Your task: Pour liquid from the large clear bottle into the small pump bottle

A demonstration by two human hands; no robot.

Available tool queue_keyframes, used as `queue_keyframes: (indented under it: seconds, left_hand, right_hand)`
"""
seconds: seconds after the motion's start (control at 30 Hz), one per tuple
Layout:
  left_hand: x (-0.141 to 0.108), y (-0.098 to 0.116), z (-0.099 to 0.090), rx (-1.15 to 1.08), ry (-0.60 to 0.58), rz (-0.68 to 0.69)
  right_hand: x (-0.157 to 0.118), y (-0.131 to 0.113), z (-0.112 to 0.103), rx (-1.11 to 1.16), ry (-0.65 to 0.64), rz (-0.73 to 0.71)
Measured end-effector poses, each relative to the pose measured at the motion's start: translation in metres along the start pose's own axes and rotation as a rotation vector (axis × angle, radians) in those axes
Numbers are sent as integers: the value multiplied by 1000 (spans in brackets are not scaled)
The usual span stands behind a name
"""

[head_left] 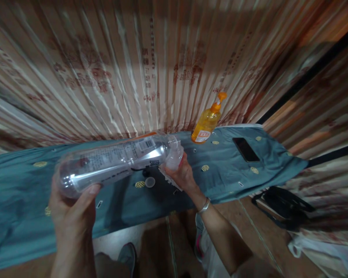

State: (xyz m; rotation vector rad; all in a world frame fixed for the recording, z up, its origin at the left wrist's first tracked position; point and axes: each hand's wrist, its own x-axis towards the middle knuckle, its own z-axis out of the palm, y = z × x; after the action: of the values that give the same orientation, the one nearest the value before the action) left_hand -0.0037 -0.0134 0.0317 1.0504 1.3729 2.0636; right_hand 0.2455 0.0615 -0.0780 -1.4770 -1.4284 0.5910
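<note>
1) Holding the base end of a large clear bottle (113, 164) in the left hand's (72, 208) grip, thumb wrapped on the near side, fingers mostly hidden
2) Closing the right hand's (183, 174) grip on crumpled translucent material (174, 158) at the bottle's neck end; cannot tell tissue from plastic film
3) Lying nearly level above the cloth-covered desk (269, 154), base between 8 and 9 o'clock, neck between 2 and 3
4) Best to carry the weight with the left hand and squeeze gently, for fear of denting probably thin plastic
5) Best to meet the neck squarely with the right hand, pressing evenly, given such slick curves
6) Note smooth, glossy walls, a rounded shoulder and a printed label with a barcode
7) From the right hand, find a small round translucent cap (150, 182) near 9 o'clock, a shiny amber pump bottle (205, 125) at 1, a flat black phone (246, 149) between 2 and 3
8) Toward 12 o'clock, see a pleated, red-printed backdrop (127, 69) above softly creased teal cloth (162, 204)
</note>
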Motion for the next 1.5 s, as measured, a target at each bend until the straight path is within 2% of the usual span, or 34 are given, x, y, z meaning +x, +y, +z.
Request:
queue_keyframes:
  seconds: [0.33,0.6,1.03,1.27,1.5]
  left_hand:
    - [-1,2,4,-6,26,-14]
    - [-1,1,3,8,-24,-20]
    - [-1,2,4,-30,34,-37]
    - [-1,-8,-4,8,-14,16]
    - [-1,-6,-2,0,-11,6]
  right_hand:
    - [-2,-5,-3,20,-9,14]
    - [-1,-5,-4,-13,-15,25]
    - [-1,-4,-3,-5,-10,14]
    - [-2,-6,-3,-3,-12,32]
    - [-2,-1,-1,-14,1,11]
